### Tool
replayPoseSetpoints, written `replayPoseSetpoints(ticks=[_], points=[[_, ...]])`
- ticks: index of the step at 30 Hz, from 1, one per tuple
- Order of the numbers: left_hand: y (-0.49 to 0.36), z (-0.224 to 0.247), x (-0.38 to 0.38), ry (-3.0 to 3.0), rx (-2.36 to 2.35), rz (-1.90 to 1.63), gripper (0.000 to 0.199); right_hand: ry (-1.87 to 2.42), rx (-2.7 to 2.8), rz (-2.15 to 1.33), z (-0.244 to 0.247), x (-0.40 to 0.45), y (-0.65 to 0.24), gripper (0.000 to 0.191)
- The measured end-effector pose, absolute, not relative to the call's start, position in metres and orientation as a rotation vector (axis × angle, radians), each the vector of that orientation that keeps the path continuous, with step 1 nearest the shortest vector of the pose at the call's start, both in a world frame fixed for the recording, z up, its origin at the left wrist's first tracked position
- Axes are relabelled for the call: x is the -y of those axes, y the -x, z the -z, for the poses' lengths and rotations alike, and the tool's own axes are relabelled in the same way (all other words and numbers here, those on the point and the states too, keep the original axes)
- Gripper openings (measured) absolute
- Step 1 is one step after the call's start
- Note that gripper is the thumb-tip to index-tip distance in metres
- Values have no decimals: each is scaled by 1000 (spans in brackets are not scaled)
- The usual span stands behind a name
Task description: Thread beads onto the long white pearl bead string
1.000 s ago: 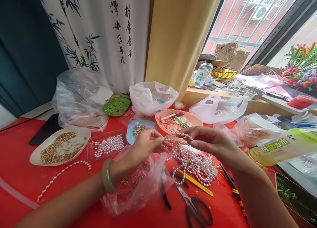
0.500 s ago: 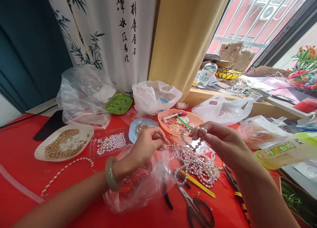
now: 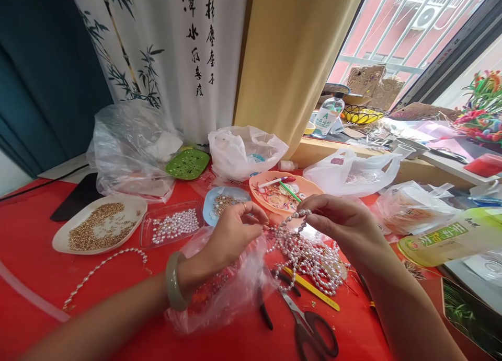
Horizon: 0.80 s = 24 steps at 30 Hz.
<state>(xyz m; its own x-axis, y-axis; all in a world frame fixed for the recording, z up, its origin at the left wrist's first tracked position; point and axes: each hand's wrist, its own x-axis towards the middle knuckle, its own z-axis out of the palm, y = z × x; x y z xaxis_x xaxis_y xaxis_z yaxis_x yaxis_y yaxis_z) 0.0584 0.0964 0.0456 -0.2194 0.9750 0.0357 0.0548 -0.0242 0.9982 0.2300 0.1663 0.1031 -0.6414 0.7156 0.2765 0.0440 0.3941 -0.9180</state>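
My right hand (image 3: 337,220) pinches a strand of pearly beads (image 3: 292,217) between thumb and fingers, above a tangled heap of bead strings (image 3: 314,261). My left hand (image 3: 239,228) is closed at the fingertips near the strand's other end; what it grips is too small to make out. Below my left wrist, which wears a green bangle (image 3: 176,281), lies a clear plastic bag (image 3: 235,298) with red contents. Yellow tweezers (image 3: 314,289) and black-handled scissors (image 3: 309,327) rest beside the heap.
Farther left are a plate of gold beads (image 3: 135,220), a clear tray of white beads (image 3: 176,226) and a single bead string (image 3: 94,272). A blue dish (image 3: 209,204) and an orange tray (image 3: 254,186) sit behind my hands. A yellow-green bottle (image 3: 451,235) lies at right.
My right hand has moved left and slightly down with the strand, closer to my left hand. My left hand has barely moved. The view has shifted slightly.
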Motion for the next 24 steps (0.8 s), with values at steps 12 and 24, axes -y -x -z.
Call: replayPoseSetpoints(ticks=[12, 24], points=[[-68, -50, -87, -1154, -1405, -1269, 29, 624, 1692, -1327, -109, -143, -228, 2], [-73, -52, -80, -1254, -1414, -1181, 37, 605, 1766, -1272, -110, -146, -231, 6]])
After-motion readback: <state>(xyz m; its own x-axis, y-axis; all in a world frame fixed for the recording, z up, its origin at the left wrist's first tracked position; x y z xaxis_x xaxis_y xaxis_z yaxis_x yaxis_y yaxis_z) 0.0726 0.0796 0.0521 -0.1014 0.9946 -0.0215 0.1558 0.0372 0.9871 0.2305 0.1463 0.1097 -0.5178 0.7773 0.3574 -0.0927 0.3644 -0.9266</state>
